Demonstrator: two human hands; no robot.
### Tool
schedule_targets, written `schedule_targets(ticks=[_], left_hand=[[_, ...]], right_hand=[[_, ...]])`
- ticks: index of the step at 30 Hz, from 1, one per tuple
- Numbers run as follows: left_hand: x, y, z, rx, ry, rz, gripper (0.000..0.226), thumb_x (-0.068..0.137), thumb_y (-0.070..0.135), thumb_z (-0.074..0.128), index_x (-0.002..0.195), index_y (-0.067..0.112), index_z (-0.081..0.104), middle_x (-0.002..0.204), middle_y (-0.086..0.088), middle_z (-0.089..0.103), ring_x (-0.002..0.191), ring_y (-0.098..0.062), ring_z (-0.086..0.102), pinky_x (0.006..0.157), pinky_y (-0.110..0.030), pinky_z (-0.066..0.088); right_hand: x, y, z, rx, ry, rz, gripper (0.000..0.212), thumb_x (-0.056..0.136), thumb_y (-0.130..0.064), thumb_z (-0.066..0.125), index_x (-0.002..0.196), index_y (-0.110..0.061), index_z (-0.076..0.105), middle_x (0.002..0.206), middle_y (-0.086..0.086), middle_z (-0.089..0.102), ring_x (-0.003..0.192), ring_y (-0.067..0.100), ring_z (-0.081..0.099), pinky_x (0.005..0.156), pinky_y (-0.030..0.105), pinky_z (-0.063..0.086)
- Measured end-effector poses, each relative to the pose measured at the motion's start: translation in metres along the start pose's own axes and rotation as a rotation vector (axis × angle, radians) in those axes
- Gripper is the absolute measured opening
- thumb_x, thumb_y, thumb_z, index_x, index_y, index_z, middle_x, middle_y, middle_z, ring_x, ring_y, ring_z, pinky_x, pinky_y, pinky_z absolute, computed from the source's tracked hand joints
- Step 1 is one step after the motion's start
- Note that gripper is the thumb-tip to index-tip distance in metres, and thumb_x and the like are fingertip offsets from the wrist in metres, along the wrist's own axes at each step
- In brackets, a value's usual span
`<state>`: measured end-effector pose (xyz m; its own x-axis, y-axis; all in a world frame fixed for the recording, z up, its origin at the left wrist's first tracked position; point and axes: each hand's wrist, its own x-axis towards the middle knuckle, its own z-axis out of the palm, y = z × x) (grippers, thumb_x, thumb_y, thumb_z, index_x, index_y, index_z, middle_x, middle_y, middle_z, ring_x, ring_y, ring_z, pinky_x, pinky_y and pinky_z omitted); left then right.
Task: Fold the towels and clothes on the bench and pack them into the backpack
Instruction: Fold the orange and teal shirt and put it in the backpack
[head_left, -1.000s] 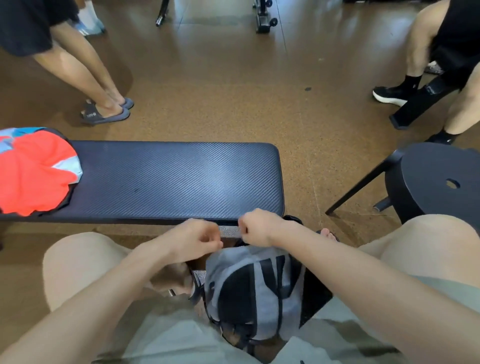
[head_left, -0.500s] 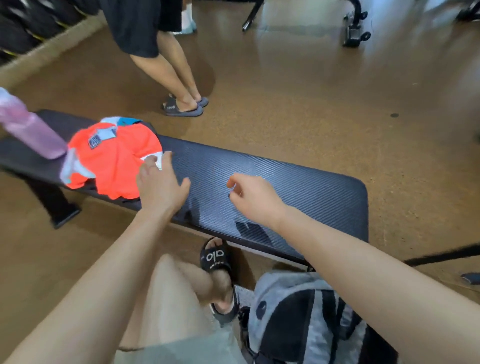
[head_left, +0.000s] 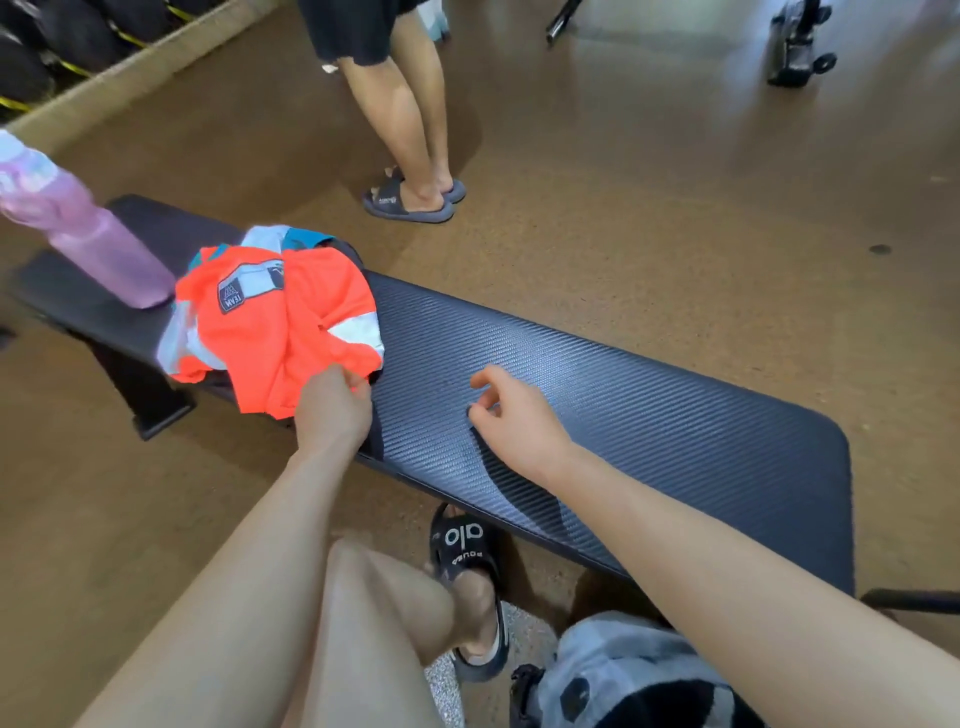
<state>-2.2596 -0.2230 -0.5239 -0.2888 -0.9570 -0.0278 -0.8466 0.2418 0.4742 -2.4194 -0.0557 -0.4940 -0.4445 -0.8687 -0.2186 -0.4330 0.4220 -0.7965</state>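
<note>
Your left hand (head_left: 332, 402) is at the near edge of the orange garment (head_left: 275, 322), with fingers and thumb pinching the fabric's lower corner where it hangs over the front of the bench (head_left: 649, 415). Your right hand (head_left: 511, 410) hovers over the bare dark padding just to the right, holding nothing, its fingers loosely curled and its thumb apart from them. The orange garment lies crumpled on the left part of the bench, with pale reflective strips and a dark badge on top; some blue and light cloth shows behind it, and a dark layer shows beneath its edge. A pink water bottle (head_left: 88, 244) stands on the bench's far left end, just beside the clothes. The backpack (head_left: 613, 675), grey with black panels, sits on the floor at the lower right, in front of the bench and beside your foot in a black slide sandal (head_left: 470, 582); you cannot tell from this angle whether it is open. Your bare knee fills the lower centre. Beyond the bench another person's legs (head_left: 400, 119) stand on the brown floor in dark sandals, and a piece of black wheeled equipment (head_left: 795, 41) stands at the upper right.
</note>
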Motion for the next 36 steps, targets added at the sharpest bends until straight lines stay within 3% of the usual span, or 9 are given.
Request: schedule_targets(ticks=[3,7,9,14,18,22,28,33,36], left_hand=[[-0.019,0.032,0.000,-0.158,-0.189,0.182,0.012,0.089,0.019,0.067,0.078,0.022,0.062,0.082,-0.002,0.072,0.084,-0.027,0.067,0.076,-0.037,0.047],[-0.066,0.084,0.004,-0.340,-0.386,0.483,0.008,0.087,0.019,0.067,0.080,0.024,0.064,0.075,0.007,0.069,0.075,-0.011,0.065,0.075,-0.034,0.051],[-0.093,0.105,0.009,-0.380,-0.479,0.606,0.011,0.085,0.011,0.065,0.079,0.020,0.064,0.072,0.009,0.066,0.069,0.000,0.058,0.068,-0.027,0.047],[-0.149,0.125,0.026,-0.375,-0.672,0.811,0.007,0.084,0.007,0.065,0.087,0.014,0.065,0.081,0.000,0.068,0.075,-0.011,0.061,0.073,-0.039,0.050],[-0.158,0.127,0.021,-0.305,-0.578,0.927,0.016,0.086,0.013,0.067,0.100,0.018,0.062,0.095,0.007,0.062,0.086,-0.010,0.056,0.082,-0.035,0.049],[-0.134,0.117,0.017,-0.140,-0.255,0.730,0.036,0.084,0.023,0.062,0.120,0.022,0.054,0.111,-0.001,0.054,0.099,-0.022,0.057,0.086,-0.044,0.049],[-0.122,0.095,0.018,0.245,-0.292,0.416,0.082,0.074,0.059,0.072,0.142,0.024,0.041,0.136,-0.012,0.043,0.127,-0.038,0.043,0.105,-0.047,0.035],[-0.142,0.094,0.021,0.375,-0.464,0.619,0.101,0.062,0.070,0.075,0.144,0.026,0.036,0.143,-0.008,0.036,0.133,-0.032,0.034,0.110,-0.045,0.029],[-0.152,0.096,0.025,0.560,-0.458,0.788,0.096,0.072,0.061,0.073,0.152,0.032,0.028,0.150,-0.013,0.028,0.139,-0.036,0.030,0.115,-0.045,0.026]], right_hand=[[0.000,0.004,-0.005,0.165,0.048,0.078,0.029,0.098,-0.035,0.057,0.126,-0.027,0.057,0.096,-0.010,0.064,0.087,0.010,0.062,0.084,0.036,0.052],[-0.002,0.010,-0.019,0.422,0.109,0.257,0.049,0.083,-0.056,0.060,0.123,-0.028,0.058,0.101,-0.001,0.070,0.091,0.017,0.069,0.088,0.043,0.057],[-0.007,0.016,-0.027,0.588,0.065,0.348,0.051,0.072,-0.059,0.060,0.108,-0.024,0.062,0.089,0.001,0.067,0.079,0.018,0.066,0.077,0.043,0.058],[-0.036,0.047,-0.049,0.711,0.105,0.460,0.012,0.081,-0.019,0.070,0.081,-0.016,0.058,0.070,0.008,0.053,0.062,0.021,0.054,0.055,0.032,0.041],[-0.064,0.077,-0.069,0.640,0.307,0.479,0.011,0.082,-0.003,0.058,0.078,-0.012,0.062,0.076,0.014,0.062,0.071,0.026,0.058,0.063,0.037,0.042],[-0.088,0.102,-0.098,0.618,0.487,0.517,0.017,0.083,-0.005,0.057,0.070,-0.015,0.055,0.074,0.010,0.060,0.071,0.022,0.056,0.062,0.035,0.042],[-0.116,0.141,-0.144,0.140,0.645,0.510,0.019,0.094,-0.014,0.049,0.090,-0.004,0.065,0.096,0.017,0.067,0.094,0.034,0.060,0.074,0.037,0.039],[-0.135,0.153,-0.154,-0.411,0.542,0.534,0.037,0.089,-0.008,0.051,0.126,-0.008,0.054,0.119,0.025,0.058,0.109,0.045,0.056,0.088,0.045,0.045],[-0.132,0.135,-0.138,-0.735,0.554,0.194,0.050,0.077,-0.007,0.059,0.128,-0.010,0.057,0.115,0.019,0.058,0.102,0.042,0.056,0.085,0.048,0.048]])
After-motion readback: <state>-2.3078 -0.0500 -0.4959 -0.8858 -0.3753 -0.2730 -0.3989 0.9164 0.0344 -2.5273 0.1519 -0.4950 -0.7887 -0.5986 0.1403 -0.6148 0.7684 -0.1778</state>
